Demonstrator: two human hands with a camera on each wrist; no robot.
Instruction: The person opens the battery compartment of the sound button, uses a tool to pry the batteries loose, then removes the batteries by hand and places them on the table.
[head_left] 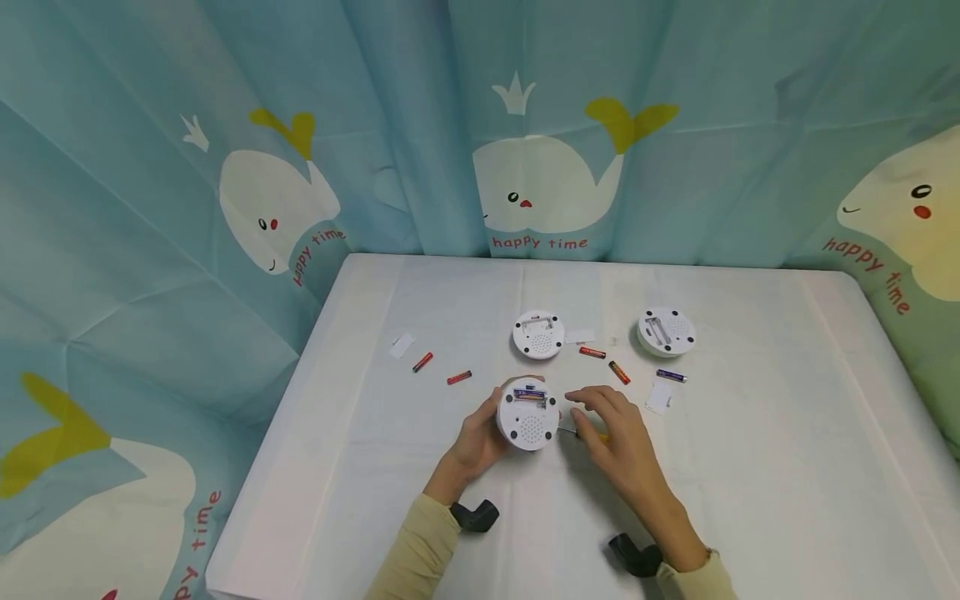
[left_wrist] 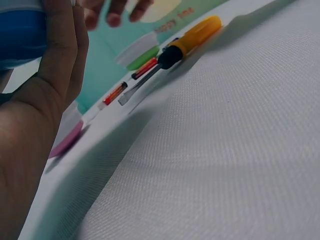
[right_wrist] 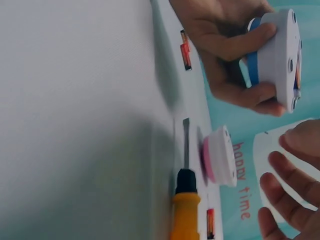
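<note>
My left hand (head_left: 478, 440) grips a round white device (head_left: 529, 423) with a blue band (right_wrist: 253, 55), its underside facing up. In that underside an uncovered battery compartment holds purple batteries (head_left: 529, 394). To the right of the device is my right hand (head_left: 621, 437), fingers loosely bent and apart, with nothing between them. Beneath the right hand a flat-tipped screwdriver (left_wrist: 197, 36) with a yellow handle and black collar lies on the white table, its tip pointing toward the left hand in the head view.
Two more round white devices, one pink-banded (head_left: 537, 342) and one green-banded (head_left: 666, 333), sit bottom-up behind the hands. Red batteries (head_left: 423, 362) and a purple battery (head_left: 671, 376) lie scattered. Small white pieces (head_left: 659, 397) lie among them. A whale-print curtain (head_left: 420, 125) borders the table.
</note>
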